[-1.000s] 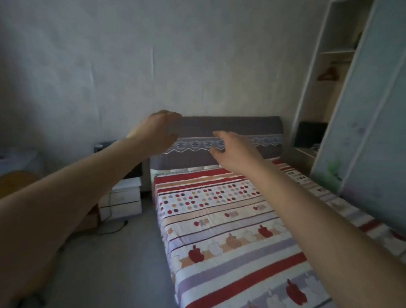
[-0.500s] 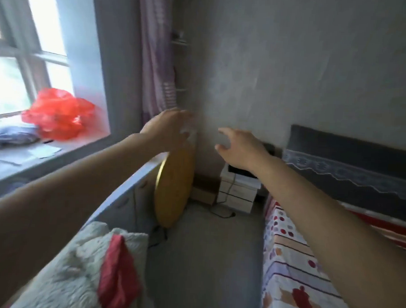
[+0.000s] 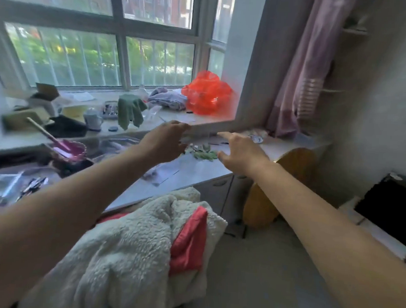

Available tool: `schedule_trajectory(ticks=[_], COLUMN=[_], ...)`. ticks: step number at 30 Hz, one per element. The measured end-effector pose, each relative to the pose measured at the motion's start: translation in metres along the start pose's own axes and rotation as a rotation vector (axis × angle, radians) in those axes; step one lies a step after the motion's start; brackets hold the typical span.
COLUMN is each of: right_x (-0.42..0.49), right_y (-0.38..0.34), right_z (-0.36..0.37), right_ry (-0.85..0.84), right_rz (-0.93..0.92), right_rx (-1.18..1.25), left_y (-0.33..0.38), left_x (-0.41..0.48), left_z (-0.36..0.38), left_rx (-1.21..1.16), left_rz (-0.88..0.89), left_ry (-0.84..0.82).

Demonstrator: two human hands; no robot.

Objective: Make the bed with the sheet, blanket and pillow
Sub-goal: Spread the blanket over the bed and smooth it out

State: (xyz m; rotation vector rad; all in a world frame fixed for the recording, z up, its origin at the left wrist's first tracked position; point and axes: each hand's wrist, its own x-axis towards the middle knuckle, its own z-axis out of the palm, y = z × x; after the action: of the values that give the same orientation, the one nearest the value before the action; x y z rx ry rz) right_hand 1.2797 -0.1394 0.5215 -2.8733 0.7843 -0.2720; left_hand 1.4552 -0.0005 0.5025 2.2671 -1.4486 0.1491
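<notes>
Cream fleece blanket (image 3: 135, 251) with red trim lies heaped low in front, just before the bench (image 3: 196, 172), untouched; bed, sheet and pillow not in view. Both grips wide and empty: left hand (image 3: 165, 141) and right hand (image 3: 241, 153) hover over the bench beyond the heap, so a grab risks overshooting. Farther off, loose leaves (image 3: 204, 155) and a pink bowl (image 3: 68, 149) crowd the bench; hastily swung fleece could knock them off.
</notes>
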Motion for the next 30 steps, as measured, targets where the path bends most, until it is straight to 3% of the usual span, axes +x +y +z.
schedule_trajectory(ticks=[12,17,30], right_x=[0.076,0.102,0.174], right_y=[-0.073,-0.074,-0.049], right_z=[0.16,0.222,0.373], right_ry=[-0.314,-0.461,-0.645], right_rz=[-0.289,-0.298,-0.323], right_rx=[-0.013,-0.098,-0.325], left_y=[-0.153,-0.207,-0.277], left_x=[-0.122,-0.15,-0.146], left_z=[0.056,0.101,0.235], left_rx=[0.056,0.064,0.157], left_rz=[-0.48,-0.594,-0.717], left_ry=[-0.173,-0.304,-0.577])
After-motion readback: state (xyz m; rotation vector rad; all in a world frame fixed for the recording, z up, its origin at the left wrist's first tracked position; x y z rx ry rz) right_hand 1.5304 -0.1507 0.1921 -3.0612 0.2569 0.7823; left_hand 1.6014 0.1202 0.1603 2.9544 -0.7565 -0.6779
